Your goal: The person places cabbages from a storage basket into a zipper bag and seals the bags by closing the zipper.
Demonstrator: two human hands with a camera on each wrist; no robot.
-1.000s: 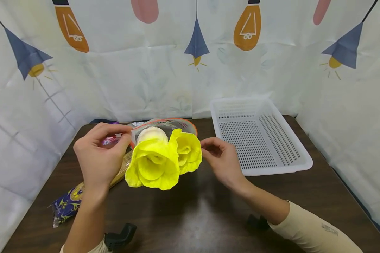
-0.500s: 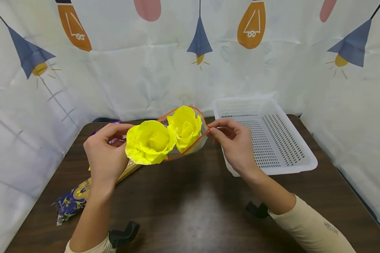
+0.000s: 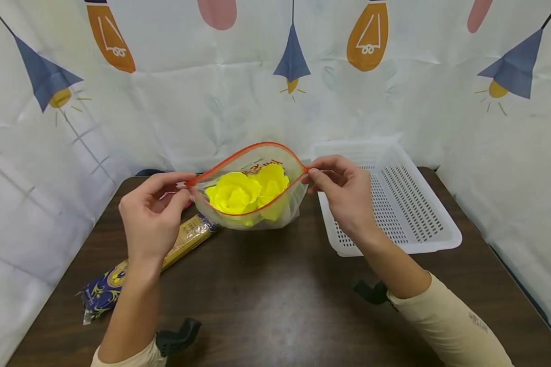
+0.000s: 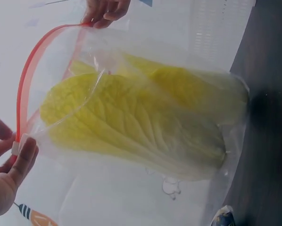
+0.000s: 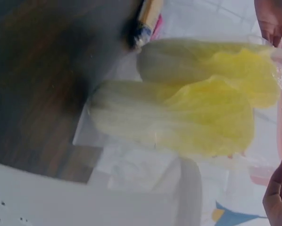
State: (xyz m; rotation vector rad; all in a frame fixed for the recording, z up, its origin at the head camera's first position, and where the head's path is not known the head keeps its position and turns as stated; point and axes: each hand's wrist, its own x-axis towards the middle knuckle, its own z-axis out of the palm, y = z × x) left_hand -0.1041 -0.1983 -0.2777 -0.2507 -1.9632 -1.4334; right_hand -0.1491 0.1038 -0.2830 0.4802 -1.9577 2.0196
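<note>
Clear zip bag (image 3: 252, 204) with an orange-red rim hangs above the dark table (image 3: 275, 306), mouth wide, two yellow napa cabbages (image 3: 245, 193) inside; left hand (image 3: 153, 219) pinches one rim end, right hand (image 3: 344, 196) pinches the other. A white basket (image 3: 395, 204) sits at right, a noodle packet (image 3: 142, 265) at left. Left wrist view: fingers (image 4: 23, 160) pinch the rim corner, cabbages press the film. Right wrist view: the bag's bottom nears the table, right fingertips (image 5: 277, 183) at its rim
</note>
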